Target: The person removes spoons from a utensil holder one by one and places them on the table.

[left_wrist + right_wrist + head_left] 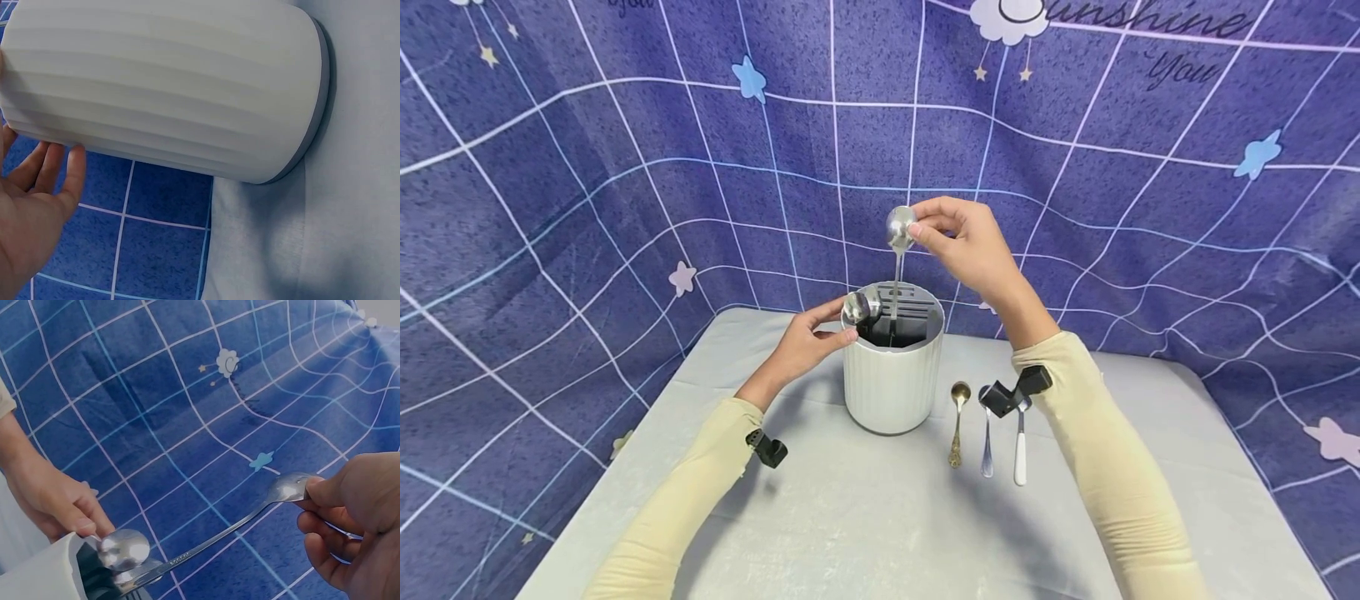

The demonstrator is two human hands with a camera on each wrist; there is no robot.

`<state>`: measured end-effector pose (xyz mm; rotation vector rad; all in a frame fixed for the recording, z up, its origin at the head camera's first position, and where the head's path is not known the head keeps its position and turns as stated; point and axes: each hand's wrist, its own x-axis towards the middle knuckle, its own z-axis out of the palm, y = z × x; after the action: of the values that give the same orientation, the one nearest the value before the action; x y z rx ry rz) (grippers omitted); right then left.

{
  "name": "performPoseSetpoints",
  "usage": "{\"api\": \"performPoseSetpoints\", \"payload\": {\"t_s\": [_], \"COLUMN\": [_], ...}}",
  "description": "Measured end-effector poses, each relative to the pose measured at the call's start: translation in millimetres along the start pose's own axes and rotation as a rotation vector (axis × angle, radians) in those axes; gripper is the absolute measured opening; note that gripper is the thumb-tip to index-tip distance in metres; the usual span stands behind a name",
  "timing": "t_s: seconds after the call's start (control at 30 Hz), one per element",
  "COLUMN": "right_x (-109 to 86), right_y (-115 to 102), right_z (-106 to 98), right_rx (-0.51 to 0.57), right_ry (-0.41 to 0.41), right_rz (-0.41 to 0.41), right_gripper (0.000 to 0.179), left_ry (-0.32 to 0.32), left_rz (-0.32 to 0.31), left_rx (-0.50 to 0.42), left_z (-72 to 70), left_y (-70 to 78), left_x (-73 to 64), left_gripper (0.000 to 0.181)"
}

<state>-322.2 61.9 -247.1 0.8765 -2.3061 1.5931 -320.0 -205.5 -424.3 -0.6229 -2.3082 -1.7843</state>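
Note:
A white ribbed utensil holder (891, 387) stands upright on the table. My left hand (808, 342) rests against its left side near the rim, fingers extended in the left wrist view. By the bowl, my right hand (966, 242) pinches a metal spoon (901, 229) between thumb and fingers above the holder. Its handle points down into the dark, slotted opening, where the lower end is hidden. Two more spoon bowls stick up at the holder's left rim, the front spoon (124, 549) overlapping the other in the right wrist view.
Right of the holder lie a gold ornate spoon (957, 425), a silver spoon (987, 446) and a white-handled utensil (1020, 454), partly hidden by the wrist camera (1015, 392). Behind the pale table (850, 517) hangs a blue grid-patterned cloth (797, 167).

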Motion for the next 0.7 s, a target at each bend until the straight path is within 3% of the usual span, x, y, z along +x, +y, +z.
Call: {"api": "performPoseSetpoints", "payload": {"t_s": [0.47,0.7], "right_x": [-6.9,-17.9], "right_y": [-20,-13], "right_z": [-31,-50], "right_rx": [0.007,0.016], "right_ry": [0.117,0.201], "right_rz": [-0.045,-0.024], "right_gripper": [0.018,0.019], "left_ry": [0.002,0.002], "left_rz": [-0.022,-0.015], "left_rx": [0.021,0.031], "left_z": [-0.6,-2.0], "left_y": [-1.2,-0.6], "left_x": [0.4,-0.6], "left_gripper": [0.062,0.060]}}
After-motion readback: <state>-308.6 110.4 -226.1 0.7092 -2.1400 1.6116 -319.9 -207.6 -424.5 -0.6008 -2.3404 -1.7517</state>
